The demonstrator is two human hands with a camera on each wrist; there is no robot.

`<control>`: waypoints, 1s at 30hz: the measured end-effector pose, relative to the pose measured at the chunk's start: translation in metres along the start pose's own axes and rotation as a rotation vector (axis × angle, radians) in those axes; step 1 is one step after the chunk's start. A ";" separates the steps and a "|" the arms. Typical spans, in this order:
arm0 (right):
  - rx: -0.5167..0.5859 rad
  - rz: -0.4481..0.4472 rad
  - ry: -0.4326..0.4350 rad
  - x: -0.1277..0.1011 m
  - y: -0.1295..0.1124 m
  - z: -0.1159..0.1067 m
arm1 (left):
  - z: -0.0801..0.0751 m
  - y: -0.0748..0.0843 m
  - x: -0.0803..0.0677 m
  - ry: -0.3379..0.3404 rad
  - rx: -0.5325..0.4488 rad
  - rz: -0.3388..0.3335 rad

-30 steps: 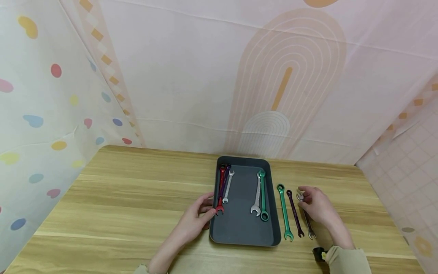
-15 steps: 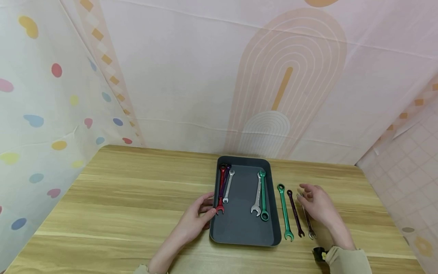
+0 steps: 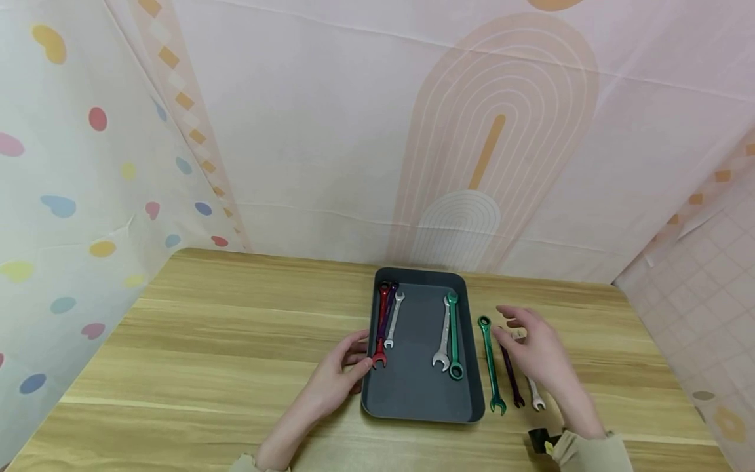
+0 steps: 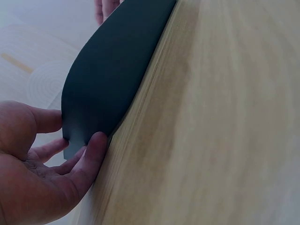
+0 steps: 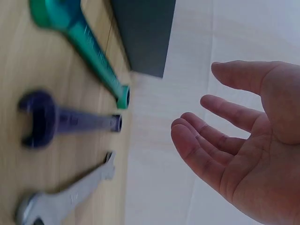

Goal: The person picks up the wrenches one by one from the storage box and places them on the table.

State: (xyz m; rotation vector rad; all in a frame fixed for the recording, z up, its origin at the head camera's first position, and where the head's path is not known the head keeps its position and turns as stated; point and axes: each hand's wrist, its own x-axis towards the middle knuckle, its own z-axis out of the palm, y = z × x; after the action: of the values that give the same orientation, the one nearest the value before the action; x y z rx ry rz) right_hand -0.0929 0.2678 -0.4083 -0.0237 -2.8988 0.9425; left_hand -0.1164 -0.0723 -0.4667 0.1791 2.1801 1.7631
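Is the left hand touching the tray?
Touching. The left wrist view shows the left hand with thumb and fingers pressed against the tray edge.

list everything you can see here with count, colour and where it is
tray: 1, dark grey, middle of the table
wrenches in the tray, left side: 3, red, purple, silver, close together along the left wall
wrenches in the tray, right side: 2, silver and green, side by side
wrenches on the table right of the tray: 3, green, purple, silver, in a row
table: 1, light wood
backdrop sheets: pink with arches, spots and hearts, behind and at the sides
left hand: 1, fingers on the tray's left edge
right hand: 1, open, above the wrenches on the table
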 end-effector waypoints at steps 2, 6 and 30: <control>0.015 -0.014 0.010 0.000 -0.004 0.003 | 0.000 0.000 0.000 -0.001 0.000 0.001; 0.039 -0.051 0.030 -0.001 -0.012 0.010 | 0.000 0.001 0.000 -0.003 0.003 0.006; -0.070 -0.176 -0.033 0.020 -0.076 0.039 | 0.003 -0.005 0.003 -0.014 -0.014 0.009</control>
State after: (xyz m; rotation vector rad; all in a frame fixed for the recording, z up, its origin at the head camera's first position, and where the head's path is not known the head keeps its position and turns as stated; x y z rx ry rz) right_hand -0.1150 0.1844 -0.3937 0.2396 -2.9033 0.8186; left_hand -0.1179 -0.0694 -0.4726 0.1980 2.1605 1.7762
